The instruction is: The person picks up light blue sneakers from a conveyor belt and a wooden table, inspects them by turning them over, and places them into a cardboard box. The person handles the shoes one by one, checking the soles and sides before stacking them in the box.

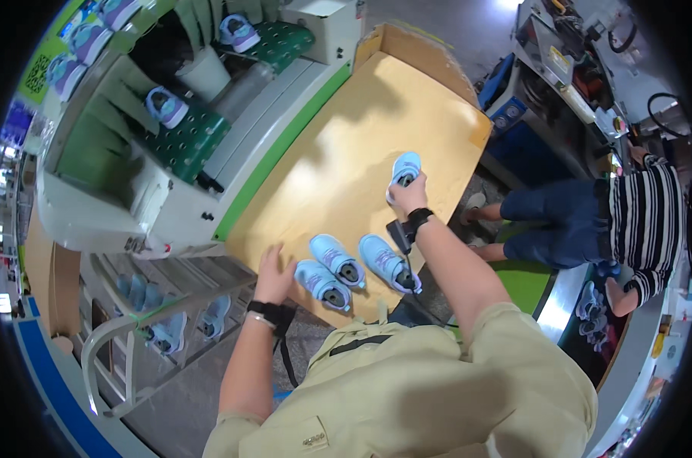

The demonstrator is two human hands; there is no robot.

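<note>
Up at the far reach, the right hand [409, 195] is closed around a pale blue shoe [404, 169], fingers wrapped over its heel end while the toe points away across the wooden table [346, 137]. A dark band sits on that wrist. The left hand [273, 273] lies flat and spread on the table's near edge, gripping nothing, just beside the nearest of three more blue shoes [352, 269] that lie side by side at that edge, openings toward the person. The held shoe is well apart from those three, farther in on the table and toward its right side.

The table is a bare sheet of light brown board, with raised cardboard-coloured walls at its far corner. Left of the table runs a white machine [170, 191] with a green stripe along its side; green studded pads [189, 137] on it carry single blue shoes. Below the machine, left of the table's near edge, a grey metal rack [163, 320] holds more blue shoes on its shelves over a grey floor. At the far left, beyond the machine, a green board with a square black-and-white code patch [37, 72] stands beside more shoes. Right of the table, another person in a striped top [647, 221] and blue trousers sits by a cluttered workbench.
</note>
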